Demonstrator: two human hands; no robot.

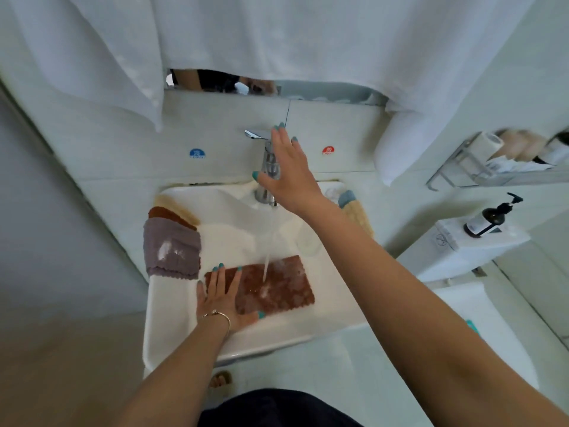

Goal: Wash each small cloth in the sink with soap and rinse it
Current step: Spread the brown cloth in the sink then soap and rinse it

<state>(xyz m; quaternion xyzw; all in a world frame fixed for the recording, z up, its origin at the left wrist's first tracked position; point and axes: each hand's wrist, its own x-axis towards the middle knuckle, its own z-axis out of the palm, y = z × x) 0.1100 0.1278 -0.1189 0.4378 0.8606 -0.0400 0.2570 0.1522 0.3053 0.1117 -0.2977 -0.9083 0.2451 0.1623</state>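
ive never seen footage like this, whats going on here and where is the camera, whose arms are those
There is no machine here. The one picture comes from a wide-angle camera worn on a person's head, looking down, so the two arms are that person's own.

Below is a white sink with the tap running. A brown cloth lies flat in the basin, and the water lands on it. The left hand rests flat on the cloth's left end, fingers straight, holding it down without gripping it. The right hand reaches up to the tap with open fingers, by the handle; it holds nothing.

More cloths wait on the rim: a purple cloth draped over the left edge with others behind it, and a few on the right. A dark pump bottle stands on the toilet tank at right.
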